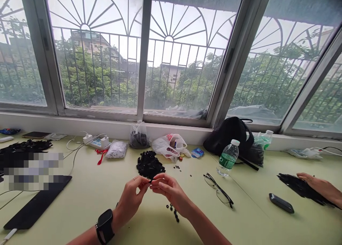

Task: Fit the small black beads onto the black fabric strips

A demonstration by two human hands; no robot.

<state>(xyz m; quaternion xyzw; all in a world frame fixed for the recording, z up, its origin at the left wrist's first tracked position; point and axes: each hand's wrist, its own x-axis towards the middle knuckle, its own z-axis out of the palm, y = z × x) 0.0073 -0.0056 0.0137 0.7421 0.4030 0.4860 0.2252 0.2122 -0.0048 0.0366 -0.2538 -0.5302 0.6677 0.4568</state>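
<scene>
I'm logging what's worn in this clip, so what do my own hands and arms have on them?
Your left hand has a thin ring on one finger, and that wrist carries a black watch with a rounded rectangular face and dark strap. Your right hand and wrist show no ring or watch. Both forearms are bare as far as the view shows, with no sleeves or gloves.

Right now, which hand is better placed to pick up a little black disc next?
Probably the right hand: small black discs lie beside its wrist. The left hand is farther, and both meet at a black piece.
</scene>
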